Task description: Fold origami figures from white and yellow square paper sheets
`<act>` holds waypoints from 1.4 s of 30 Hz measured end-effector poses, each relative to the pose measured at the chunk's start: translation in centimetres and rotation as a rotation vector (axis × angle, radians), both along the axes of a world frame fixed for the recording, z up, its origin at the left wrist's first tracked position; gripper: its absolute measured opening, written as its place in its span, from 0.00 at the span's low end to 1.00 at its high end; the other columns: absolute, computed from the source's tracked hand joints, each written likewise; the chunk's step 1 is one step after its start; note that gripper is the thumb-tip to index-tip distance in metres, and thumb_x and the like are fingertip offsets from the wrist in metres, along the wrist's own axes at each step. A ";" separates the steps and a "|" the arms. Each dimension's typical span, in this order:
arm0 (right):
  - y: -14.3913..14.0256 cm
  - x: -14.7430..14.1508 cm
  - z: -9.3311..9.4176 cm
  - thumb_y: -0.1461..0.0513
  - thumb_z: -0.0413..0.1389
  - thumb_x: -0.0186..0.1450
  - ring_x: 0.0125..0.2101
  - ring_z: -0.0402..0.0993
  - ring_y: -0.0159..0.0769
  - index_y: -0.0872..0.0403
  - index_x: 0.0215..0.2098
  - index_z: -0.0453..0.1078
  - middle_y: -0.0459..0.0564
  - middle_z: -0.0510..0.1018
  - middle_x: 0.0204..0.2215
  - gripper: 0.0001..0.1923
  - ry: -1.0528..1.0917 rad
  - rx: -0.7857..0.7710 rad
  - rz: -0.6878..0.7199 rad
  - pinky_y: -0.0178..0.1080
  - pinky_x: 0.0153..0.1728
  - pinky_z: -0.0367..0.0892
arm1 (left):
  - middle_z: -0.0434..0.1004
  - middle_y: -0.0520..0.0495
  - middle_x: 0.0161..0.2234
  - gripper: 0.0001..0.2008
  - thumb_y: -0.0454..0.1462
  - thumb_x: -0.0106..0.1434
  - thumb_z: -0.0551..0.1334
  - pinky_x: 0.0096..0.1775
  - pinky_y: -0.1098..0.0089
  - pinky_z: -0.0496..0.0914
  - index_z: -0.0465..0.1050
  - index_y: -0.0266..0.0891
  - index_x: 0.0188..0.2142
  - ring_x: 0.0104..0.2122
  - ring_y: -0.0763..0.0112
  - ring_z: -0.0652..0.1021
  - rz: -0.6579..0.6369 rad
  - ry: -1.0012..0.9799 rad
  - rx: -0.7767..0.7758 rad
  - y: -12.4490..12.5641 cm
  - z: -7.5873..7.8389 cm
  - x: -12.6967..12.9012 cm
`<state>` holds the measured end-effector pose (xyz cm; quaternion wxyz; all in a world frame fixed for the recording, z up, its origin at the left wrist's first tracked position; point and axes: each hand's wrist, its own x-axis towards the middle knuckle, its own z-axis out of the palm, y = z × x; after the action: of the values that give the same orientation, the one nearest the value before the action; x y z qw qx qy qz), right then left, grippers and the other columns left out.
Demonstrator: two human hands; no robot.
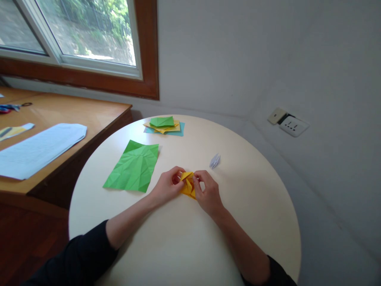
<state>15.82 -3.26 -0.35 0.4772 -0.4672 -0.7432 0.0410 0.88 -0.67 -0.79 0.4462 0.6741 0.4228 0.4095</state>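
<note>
Yellow paper (187, 190) between pinched fingers (197, 188)

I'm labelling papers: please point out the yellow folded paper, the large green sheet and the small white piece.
Yellow folded paper (188, 188), head view: folded middle.
Large green sheet (133, 167), head view: creased middle.
Small white piece (214, 161), head view: middle.

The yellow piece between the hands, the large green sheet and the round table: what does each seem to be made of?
Yellow piece: likely paper, matte, with sharp folded edges.
Large green sheet: likely thin paper, matte, crossed by crease lines.
Round table: pale, smooth top with a soft sheen, perhaps laminate or painted board; no grain shows, and its core cannot be told.
</note>
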 end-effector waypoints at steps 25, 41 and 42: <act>0.0 0.6 -0.2 0.61 0.43 0.65 0.23 0.67 0.30 0.51 0.33 0.57 0.44 0.67 0.24 0.04 0.259 -0.080 -0.135 0.32 0.24 0.64 | 0.73 0.50 0.27 0.11 0.36 0.54 0.58 0.31 0.72 0.68 0.68 0.36 0.38 0.28 0.72 0.74 0.013 -0.045 -0.066 0.1 1.1 -0.2; -0.1 0.5 -0.2 0.62 0.50 0.63 0.30 0.71 0.31 0.52 0.37 0.58 0.46 0.70 0.30 0.05 0.349 -0.015 -0.111 0.35 0.28 0.70 | 0.73 0.45 0.23 0.11 0.39 0.58 0.58 0.23 0.70 0.71 0.64 0.32 0.36 0.20 0.70 0.75 -0.311 -0.464 -0.690 -0.1 0.2 0.1; -0.1 0.5 -0.1 0.62 0.50 0.62 0.30 0.71 0.31 0.52 0.37 0.58 0.46 0.70 0.30 0.05 0.331 -0.001 -0.115 0.35 0.28 0.70 | 0.74 0.45 0.23 0.10 0.38 0.58 0.58 0.23 0.70 0.71 0.65 0.32 0.35 0.20 0.70 0.75 -0.294 -0.479 -0.698 0.0 0.2 0.1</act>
<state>16.33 -3.40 -0.47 0.5944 -0.4961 -0.6264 0.0904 1.00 -0.69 -0.63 0.7857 0.4222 0.3203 0.3191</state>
